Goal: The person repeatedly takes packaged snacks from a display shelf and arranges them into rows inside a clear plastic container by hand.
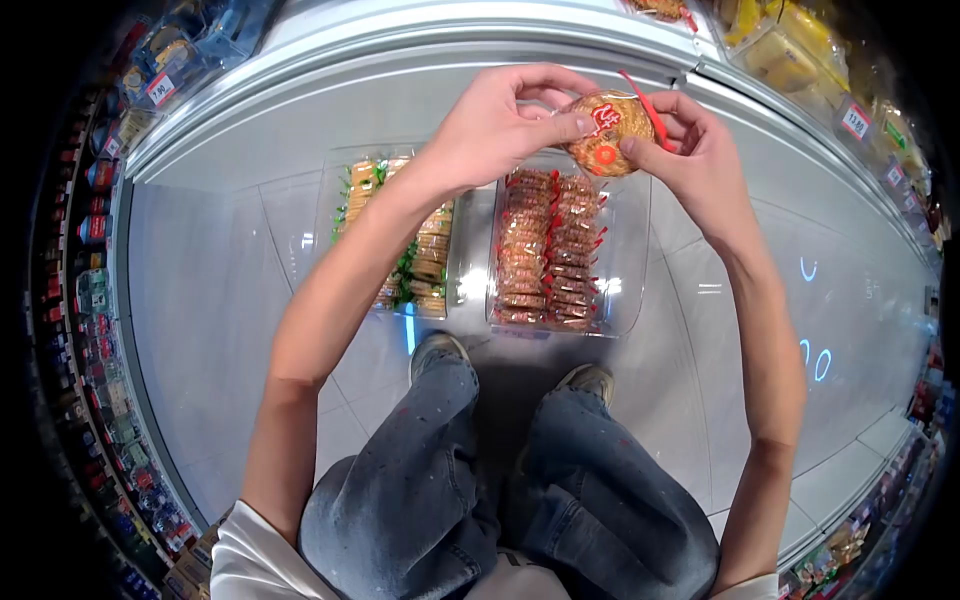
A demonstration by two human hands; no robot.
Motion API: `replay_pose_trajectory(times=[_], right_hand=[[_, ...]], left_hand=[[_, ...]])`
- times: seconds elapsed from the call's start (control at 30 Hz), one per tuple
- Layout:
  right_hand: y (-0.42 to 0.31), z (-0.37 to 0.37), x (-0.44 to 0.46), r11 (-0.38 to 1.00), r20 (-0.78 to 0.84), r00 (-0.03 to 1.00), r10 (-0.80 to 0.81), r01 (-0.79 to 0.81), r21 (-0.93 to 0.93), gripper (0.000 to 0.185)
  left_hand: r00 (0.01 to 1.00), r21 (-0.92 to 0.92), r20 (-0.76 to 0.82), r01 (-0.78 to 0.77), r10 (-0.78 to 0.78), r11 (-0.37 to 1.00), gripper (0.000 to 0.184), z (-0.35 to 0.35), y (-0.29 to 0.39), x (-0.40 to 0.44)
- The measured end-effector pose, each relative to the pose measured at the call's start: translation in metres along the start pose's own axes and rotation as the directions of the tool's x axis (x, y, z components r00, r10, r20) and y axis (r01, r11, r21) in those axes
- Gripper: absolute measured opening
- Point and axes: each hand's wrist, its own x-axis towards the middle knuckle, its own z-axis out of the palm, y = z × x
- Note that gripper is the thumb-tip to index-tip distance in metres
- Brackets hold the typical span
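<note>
Between my two hands, above the floor, is a round wrapped cookie (pixel 605 145) in clear film with red print and a red tie at its right side. My left hand (pixel 520 120) pinches its left edge with thumb and fingers. On the other edge, my right hand (pixel 690 150) grips it near the red tie. Below stands a clear plastic box (pixel 628 290) with two rows of similar red-tied packets (pixel 548 250). To its left, another clear box (pixel 330 205) holds yellowish packets with green ties (pixel 430 260), partly hidden behind my left forearm.
Grey tiled floor (pixel 660 400) lies around the boxes and my shoes (pixel 440 348). A white shelf edge (pixel 480 40) runs across the top. Stocked shelves with price tags (pixel 162 88) curve along the left, and more goods (pixel 790 50) stand at upper right.
</note>
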Motion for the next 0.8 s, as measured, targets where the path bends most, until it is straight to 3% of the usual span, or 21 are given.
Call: replay_pose_trajectory(times=[0.1, 0.17, 0.23, 0.3, 0.4, 0.5, 0.6, 0.7, 0.8], right_hand=[[0.046, 0.001, -0.001, 0.995, 0.019, 0.997, 0.079, -0.077, -0.058, 0.038], [0.075, 0.004, -0.005, 0.974, 0.033, 0.985, 0.17, -0.163, -0.16, 0.039], [0.101, 0.012, -0.013, 0.925, 0.124, 0.963, 0.238, -0.186, -0.331, 0.043], [0.119, 0.028, -0.029, 0.837, 0.154, 0.956, 0.25, -0.133, -0.531, 0.039], [0.138, 0.047, -0.047, 0.776, 0.246, 0.946, 0.21, -0.009, -0.631, 0.039], [0.154, 0.059, -0.049, 0.751, 0.303, 0.929, 0.211, 0.045, -0.658, 0.037], [0.149, 0.065, -0.049, 0.784, 0.328, 0.933, 0.149, 0.091, -0.615, 0.03], [0.151, 0.07, -0.043, 0.803, 0.391, 0.914, 0.11, 0.15, -0.576, 0.031], [0.164, 0.078, -0.042, 0.785, 0.49, 0.87, 0.041, 0.276, -0.555, 0.032]], left_hand=[[0.904, 0.222, 0.35, 0.176, -0.246, 0.959, 0.032, -0.005, -0.069, -0.017], [0.791, 0.528, 0.466, 0.11, -0.396, 0.842, 0.028, 0.01, -0.074, -0.036], [0.779, 0.656, 0.494, -0.041, -0.387, 0.754, 0.027, 0.034, -0.121, -0.063], [0.584, 0.834, 0.487, -0.091, -0.649, 0.544, 0.034, 0.063, -0.112, -0.076], [0.788, 0.878, 0.464, -0.347, -0.406, 0.329, 0.043, 0.094, -0.135, -0.121], [0.819, 0.896, 0.44, -0.372, -0.367, 0.244, 0.052, 0.109, -0.147, -0.136], [0.831, 0.891, 0.439, -0.352, -0.343, 0.286, 0.056, 0.106, -0.147, -0.141], [0.792, 0.87, 0.443, -0.265, -0.421, 0.416, 0.06, 0.106, -0.139, -0.147], [0.76, 0.851, 0.484, -0.296, -0.433, 0.433, 0.062, 0.103, -0.131, -0.153]])
